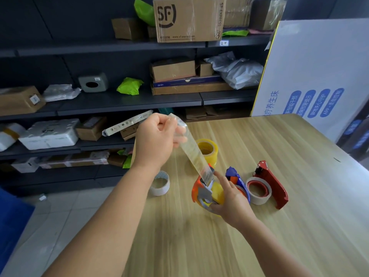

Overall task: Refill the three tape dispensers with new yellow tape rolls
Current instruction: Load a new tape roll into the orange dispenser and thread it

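An orange tape dispenser (196, 191) with a yellow roll (218, 191) in it is gripped by my right hand (231, 202), whose forefinger points at its cutter end. My left hand (157, 139) is raised and pinches the end of a clear strip of tape (192, 148) that runs down into that dispenser. A blue dispenser (235, 176) lies just right of it, partly hidden by my right hand. A red dispenser (272, 183) with a nearly spent white roll (258, 189) lies further right. Behind them a fresh yellow tape roll (207, 150) stands on the wooden table (279, 226).
A spent white roll core (159, 182) stands at the table's left edge. Dark shelves (119, 100) with cardboard boxes and parcels run along the back and left. A big white printed carton (319, 76) leans at the table's far right corner. A blue object (12, 214) sits on the floor at left.
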`<state>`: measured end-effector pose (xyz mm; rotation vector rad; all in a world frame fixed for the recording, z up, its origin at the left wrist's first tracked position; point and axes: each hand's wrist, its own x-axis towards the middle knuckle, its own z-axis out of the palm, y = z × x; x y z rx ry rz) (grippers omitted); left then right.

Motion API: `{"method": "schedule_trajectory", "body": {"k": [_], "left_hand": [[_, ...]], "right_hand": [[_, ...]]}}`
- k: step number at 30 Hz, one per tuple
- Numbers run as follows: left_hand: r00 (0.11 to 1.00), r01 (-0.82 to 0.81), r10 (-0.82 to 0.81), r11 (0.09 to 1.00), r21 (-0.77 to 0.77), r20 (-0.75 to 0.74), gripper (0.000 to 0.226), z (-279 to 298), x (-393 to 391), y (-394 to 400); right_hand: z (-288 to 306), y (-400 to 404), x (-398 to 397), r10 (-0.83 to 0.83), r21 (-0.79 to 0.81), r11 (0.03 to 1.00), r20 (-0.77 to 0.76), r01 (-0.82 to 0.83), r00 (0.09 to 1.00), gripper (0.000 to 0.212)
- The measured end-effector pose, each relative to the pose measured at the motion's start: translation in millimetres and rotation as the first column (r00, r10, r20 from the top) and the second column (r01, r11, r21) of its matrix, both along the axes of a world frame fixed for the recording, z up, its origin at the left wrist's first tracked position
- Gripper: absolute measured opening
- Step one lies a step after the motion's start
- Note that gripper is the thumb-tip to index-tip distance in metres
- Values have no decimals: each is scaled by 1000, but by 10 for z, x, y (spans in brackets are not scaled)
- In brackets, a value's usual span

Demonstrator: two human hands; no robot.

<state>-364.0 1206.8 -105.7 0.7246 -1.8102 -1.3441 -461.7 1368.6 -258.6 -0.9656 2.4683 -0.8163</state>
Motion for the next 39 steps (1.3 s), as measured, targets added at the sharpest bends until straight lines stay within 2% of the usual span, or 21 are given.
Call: {"method": "schedule_trajectory", "body": {"k": [5, 11, 17, 21, 29, 35, 39], "left_hand": [[996, -76, 69, 987, 139, 49, 16, -148, 25, -274], [981, -168, 117, 912, 374, 154, 14, -526, 66, -527], [963, -203, 43, 768, 607, 267, 15, -1006, 110, -596], [965, -198, -10, 632, 749, 264, 17, -1250, 142, -560], [962, -228, 15, 587, 776, 272, 12, -1441, 180, -546], [964, -239, 42, 564, 790, 262, 13, -1508, 236, -565], [967, -235, 45, 547, 804, 251, 22, -1519, 230, -538]], "right_hand": [[10, 141, 21, 96, -47, 994, -93, -101, 991, 109], [-5, 212, -8, 179, -39, 981, -198, -191, 964, 108], [82, 217, -78, 191, -82, 976, -136, -203, 972, 105], [180, 196, -52, 210, -144, 965, -81, -220, 974, 107], [214, 177, -41, 196, -129, 972, -13, -196, 981, 109], [249, 171, -5, 246, -74, 965, -67, -251, 967, 100], [223, 130, 15, 207, -174, 964, 20, -200, 978, 94]]}}
